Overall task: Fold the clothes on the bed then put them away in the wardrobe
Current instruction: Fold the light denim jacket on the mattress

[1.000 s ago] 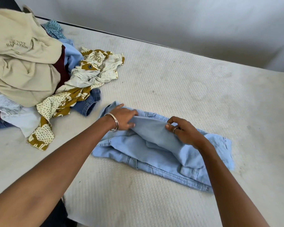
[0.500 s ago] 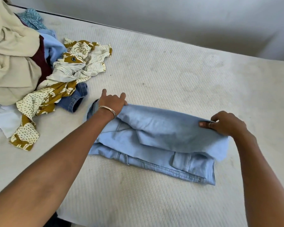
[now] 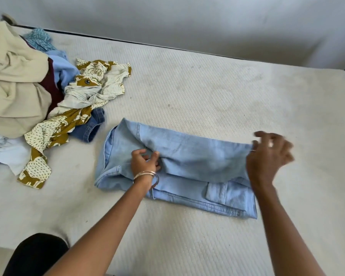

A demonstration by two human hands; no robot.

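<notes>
A pair of light blue jeans [image 3: 187, 154] lies folded into a long band across the middle of the white mattress [image 3: 207, 92]. My left hand [image 3: 144, 163] has its fingers curled into a crease of the denim near the left end and pinches it. At the band's right end is my right hand [image 3: 267, 156], blurred, its fingers spread loosely beside the edge of the upper fold. A back pocket shows on the lower layer.
A heap of unfolded clothes [image 3: 18, 92] fills the left side of the bed. On it lie a beige top, a mustard-and-cream patterned garment [image 3: 92, 84] and a dark denim piece [image 3: 92, 126]. A grey wall [image 3: 187, 20] runs behind. My dark-clad knee [image 3: 38, 253] is at the near edge.
My left hand moved from the jeans' far left corner down to a crease in the middle-left. My right hand loosened its pinch on the right end, fingers spreading.
</notes>
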